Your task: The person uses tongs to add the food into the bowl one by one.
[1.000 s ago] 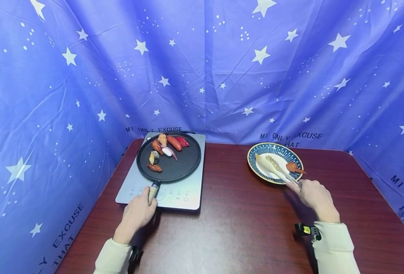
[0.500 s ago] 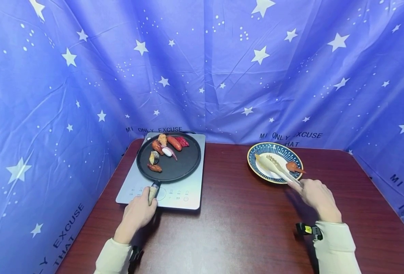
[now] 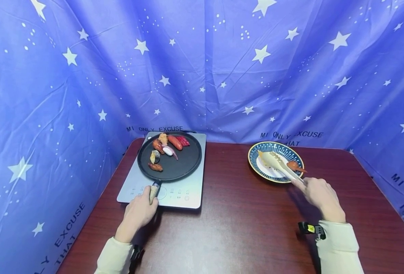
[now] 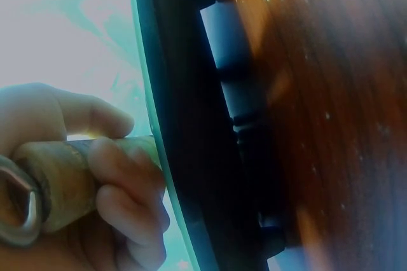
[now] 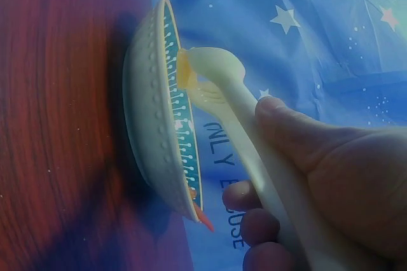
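My left hand (image 3: 139,213) grips the wooden handle (image 4: 60,182) of a round black frying pan (image 3: 178,167), its fingers wrapped round it. Several food pieces lie in the pan: a sausage (image 3: 174,142), a red piece (image 3: 183,141), a white-and-purple piece (image 3: 168,151) and browned pieces. My right hand (image 3: 322,196) holds pale tongs (image 3: 281,167) over a blue-patterned plate (image 3: 253,167). At the tongs' tips is a yellow-orange piece (image 5: 185,69), mostly hidden; its kind cannot be told. An orange-brown food piece (image 3: 293,166) lies at the plate's right rim.
Beneath the pan is a silver induction cooker (image 3: 191,190) with printed controls, at the left of the brown table (image 3: 222,228). Blue star-patterned curtains (image 3: 229,76) stand along the back and sides.
The tongs' arms have come together, and their tips have shifted a little right above the plate. My right hand has moved slightly right. The left hand and pan stay in place.
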`<state>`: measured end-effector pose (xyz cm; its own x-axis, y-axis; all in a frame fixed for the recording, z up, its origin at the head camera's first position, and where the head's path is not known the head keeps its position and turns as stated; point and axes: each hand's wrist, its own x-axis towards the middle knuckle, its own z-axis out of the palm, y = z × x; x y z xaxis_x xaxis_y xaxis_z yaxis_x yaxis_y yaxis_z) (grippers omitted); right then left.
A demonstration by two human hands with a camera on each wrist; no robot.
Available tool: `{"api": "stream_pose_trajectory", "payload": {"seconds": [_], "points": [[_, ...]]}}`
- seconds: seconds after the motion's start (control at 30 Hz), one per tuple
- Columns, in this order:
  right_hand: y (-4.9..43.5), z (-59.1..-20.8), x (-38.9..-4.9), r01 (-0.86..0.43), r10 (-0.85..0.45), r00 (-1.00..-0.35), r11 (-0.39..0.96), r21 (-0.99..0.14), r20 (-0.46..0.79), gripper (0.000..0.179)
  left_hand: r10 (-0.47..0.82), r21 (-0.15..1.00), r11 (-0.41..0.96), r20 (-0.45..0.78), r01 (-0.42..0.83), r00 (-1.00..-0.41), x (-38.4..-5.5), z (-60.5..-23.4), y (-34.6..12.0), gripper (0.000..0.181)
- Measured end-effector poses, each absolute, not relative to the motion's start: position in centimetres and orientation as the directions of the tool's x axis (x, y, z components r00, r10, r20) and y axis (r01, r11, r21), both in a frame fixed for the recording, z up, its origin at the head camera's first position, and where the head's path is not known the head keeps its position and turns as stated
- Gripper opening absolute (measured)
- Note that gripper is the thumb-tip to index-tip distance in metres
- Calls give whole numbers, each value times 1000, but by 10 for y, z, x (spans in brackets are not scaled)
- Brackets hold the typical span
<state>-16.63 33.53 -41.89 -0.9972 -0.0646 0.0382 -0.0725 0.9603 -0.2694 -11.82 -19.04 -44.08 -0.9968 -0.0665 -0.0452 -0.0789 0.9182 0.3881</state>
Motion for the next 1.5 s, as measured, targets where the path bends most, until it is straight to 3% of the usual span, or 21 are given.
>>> {"api": "stream_pose_trajectory", "payload": {"seconds": [0.93,1.5], "points": [[349,-417,-168,-31,-42,-999,961,-273,-32,57,-61,382,922,-28,-67,-998,-120,-438,-189,48],[345,-407,-166,-54,-51,-999,959,-280,18,54,-63,385,920,-31,-70,-998,-119,-441,-190,47]]}}
